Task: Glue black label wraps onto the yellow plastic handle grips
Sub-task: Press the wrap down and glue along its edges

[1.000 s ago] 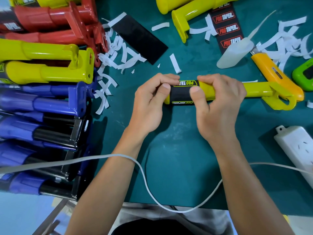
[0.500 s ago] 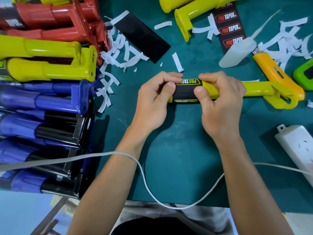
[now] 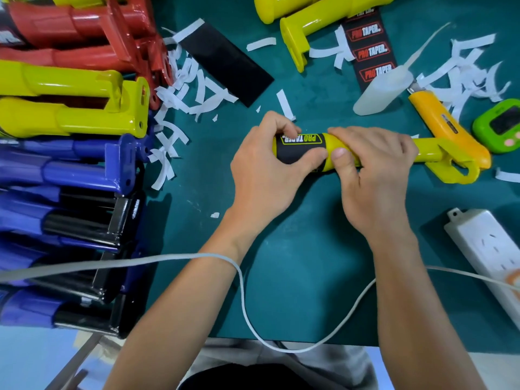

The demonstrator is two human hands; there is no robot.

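Note:
A yellow plastic handle grip lies sideways on the green mat in the middle of the head view. A black label wrap with yellow lettering is wound round its left end. My left hand grips that labelled end, thumb pressed on the black wrap. My right hand curls over the yellow shaft just right of the wrap, thumb at the wrap's right edge. A blank black label and a printed label strip lie further back.
Finished red, yellow and blue grips are stacked at the left. More yellow grips, a glue bottle, an orange utility knife, a green timer, white paper strips, a power strip and a white cable surround the work spot.
Both hands have rolled the grip a little, so the yellow lettering now faces up more. My thumbs have slid together near the wrap's right edge.

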